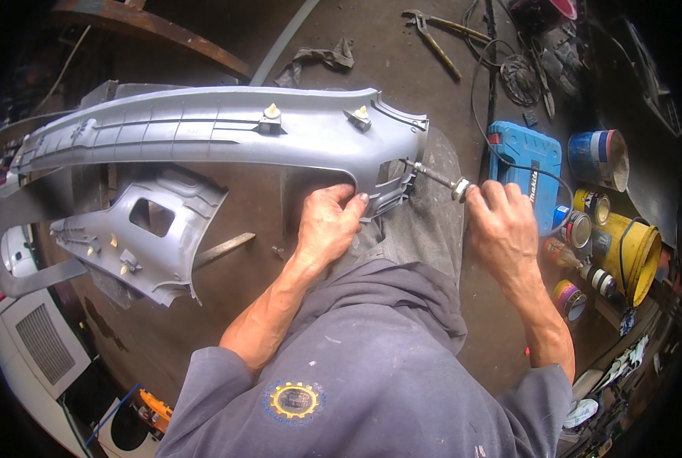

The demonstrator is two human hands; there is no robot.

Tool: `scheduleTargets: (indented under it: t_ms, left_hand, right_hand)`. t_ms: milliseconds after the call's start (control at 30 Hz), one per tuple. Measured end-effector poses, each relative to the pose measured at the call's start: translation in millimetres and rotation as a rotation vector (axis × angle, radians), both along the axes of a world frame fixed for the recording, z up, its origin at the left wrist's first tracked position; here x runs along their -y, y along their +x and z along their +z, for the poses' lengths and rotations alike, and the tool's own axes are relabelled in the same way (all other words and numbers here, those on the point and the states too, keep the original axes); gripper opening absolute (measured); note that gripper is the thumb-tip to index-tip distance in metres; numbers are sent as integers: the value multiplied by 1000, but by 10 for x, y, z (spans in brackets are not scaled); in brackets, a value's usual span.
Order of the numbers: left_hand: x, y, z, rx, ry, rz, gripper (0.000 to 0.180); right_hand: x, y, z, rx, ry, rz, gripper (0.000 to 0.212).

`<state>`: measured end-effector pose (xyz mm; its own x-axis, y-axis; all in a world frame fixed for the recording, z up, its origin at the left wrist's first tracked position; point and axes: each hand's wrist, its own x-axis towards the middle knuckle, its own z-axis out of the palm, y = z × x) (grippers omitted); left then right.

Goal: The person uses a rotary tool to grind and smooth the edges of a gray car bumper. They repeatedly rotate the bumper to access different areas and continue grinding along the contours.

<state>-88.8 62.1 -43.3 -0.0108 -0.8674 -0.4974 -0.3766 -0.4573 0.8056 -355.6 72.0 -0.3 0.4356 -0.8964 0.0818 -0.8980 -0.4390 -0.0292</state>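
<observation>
"Dark workshop floor all around. Where's the piece being worked on?"

"Just above the left grip, running off to its left: a long gray trim panel. Its right end sits over the person's trousers. That grip pinches the lower edge between thumb and fingers."

"And the right grip?"

"Curled around a slim metal-shafted tool, perhaps a soldering iron; the handle is mostly hidden. Its tip, up and left of that grip, meets the panel by a rectangular opening, or very nearly. I can't tell whether it touches."

"So how far along is it?"

"Partway, I'd judge. Two cream clips, one above and left of the left grip, the other up and to its right, are already seated on the panel. Attention is on that open end, and whatever the tip is doing there looks unfinished. The marks are too small to read."

"Anything left over?"

"Left of the left grip lies a shorter gray trim panel, in neither grip. Whether it's finished or waiting, I can't say. Beyond the right grip stands a blue tool case, shut as far as I can see."
</observation>
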Motion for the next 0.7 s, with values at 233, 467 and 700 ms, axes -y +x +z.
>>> scheduleTargets:
  t_ms: [233,467,700]
  left_hand:
    - [-7,7,30,26,-24,-16,30]
    - [0,1,62,20,-15,-19,31]
    - [-4,0,56,13,-15,-12,31]
  right_hand:
    - [-117,42,9,85,131,-64,22]
    - [-149,62,-13,94,199,-111,31]
    - [-164,87,-20,82,187,-111,29]
